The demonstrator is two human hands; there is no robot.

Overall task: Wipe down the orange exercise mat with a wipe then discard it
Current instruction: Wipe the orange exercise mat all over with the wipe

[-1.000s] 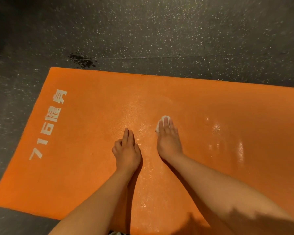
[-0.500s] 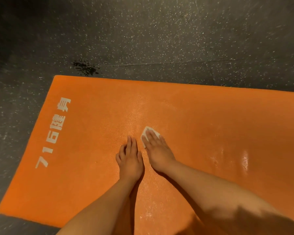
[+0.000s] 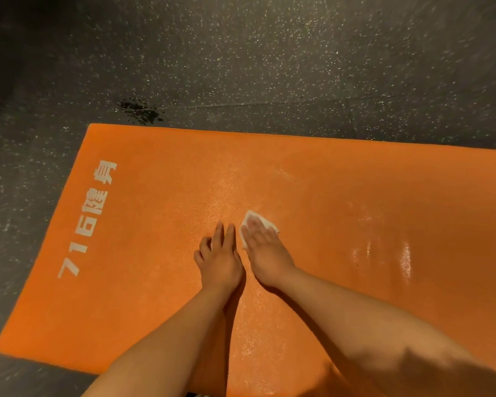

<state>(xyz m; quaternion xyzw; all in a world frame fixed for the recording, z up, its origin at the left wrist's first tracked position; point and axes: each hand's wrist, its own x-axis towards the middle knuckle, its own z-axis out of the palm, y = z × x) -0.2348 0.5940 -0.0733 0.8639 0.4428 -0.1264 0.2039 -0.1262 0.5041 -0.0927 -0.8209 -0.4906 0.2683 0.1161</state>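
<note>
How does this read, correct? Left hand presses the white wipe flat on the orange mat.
Not correct. The head view shows the right hand pressing the white wipe flat on the orange mat; the left hand rests bare beside it.

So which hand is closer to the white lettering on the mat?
Left. The left hand rests on the mat to the right of the lettering. The right hand lies farther right, beyond the left one, pressing the wipe flat.
</note>
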